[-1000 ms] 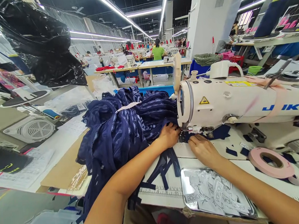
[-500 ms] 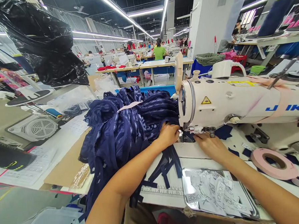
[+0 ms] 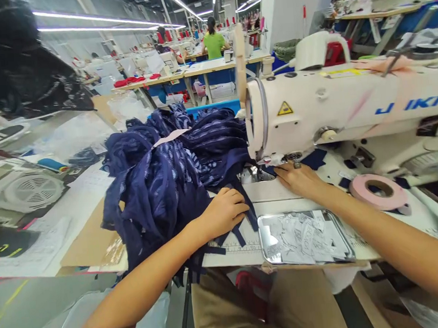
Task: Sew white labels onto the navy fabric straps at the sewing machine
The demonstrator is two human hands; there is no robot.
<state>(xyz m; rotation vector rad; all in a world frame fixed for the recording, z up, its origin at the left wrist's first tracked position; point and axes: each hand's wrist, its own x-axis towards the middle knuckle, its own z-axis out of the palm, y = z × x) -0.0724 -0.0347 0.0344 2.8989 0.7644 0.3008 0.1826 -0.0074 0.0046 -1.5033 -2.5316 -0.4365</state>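
My left hand is over the navy fabric strips at the front of the sewing machine bed, fingers curled together around one strip; the grip is partly hidden. By the needle area of the white sewing machine, my right hand pinches a small navy fabric piece, mostly covered by the fingers and machine head. A large heap of navy garment pieces lies left of the machine, with a pale band across it.
A metal tray of printed white labels stands at the table's front edge. To the right lies a pink tape roll. Navy scraps sit behind my right hand. Black plastic hangs at upper left; a person in green sits farther off.
My left hand has left the needle area and moved left and toward me, onto the loose strips. My right hand stays near the needle. The head view has tilted down and shifted right.
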